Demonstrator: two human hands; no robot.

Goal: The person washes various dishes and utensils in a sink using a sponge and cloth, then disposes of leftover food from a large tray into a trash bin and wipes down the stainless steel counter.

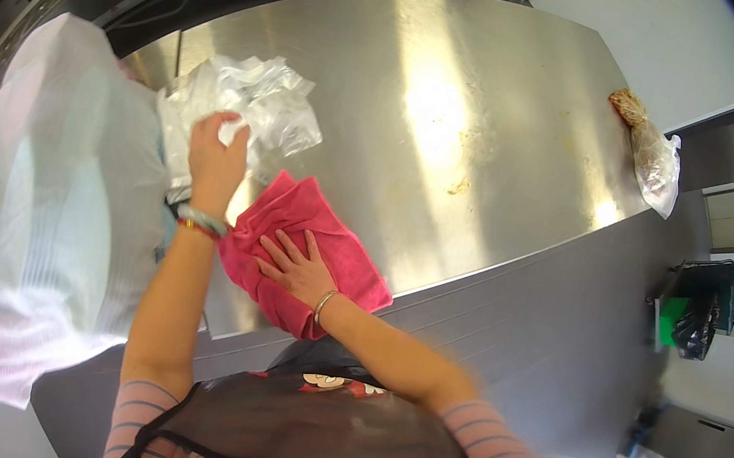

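My right hand (301,273) lies flat on a pink cloth (341,254), fingers spread. The cloth is bunched on the stainless steel table (355,81), by its near edge. My left hand (216,153) is over a crumpled clear plastic bag (271,104), thumb and fingers curved with a gap between them. Whether its fingertips touch the plastic cannot be made out. Close beside my left forearm stands a large, full white translucent plastic bag (60,192); its contents are hidden.
Yellowish crumbs (459,185) and smears mark the tabletop. At its far right corner lies a tied clear bag (654,164) with brown food (628,107) at one end. Grey floor (541,316) runs along the near side, with a dark bin (714,287) to the right.
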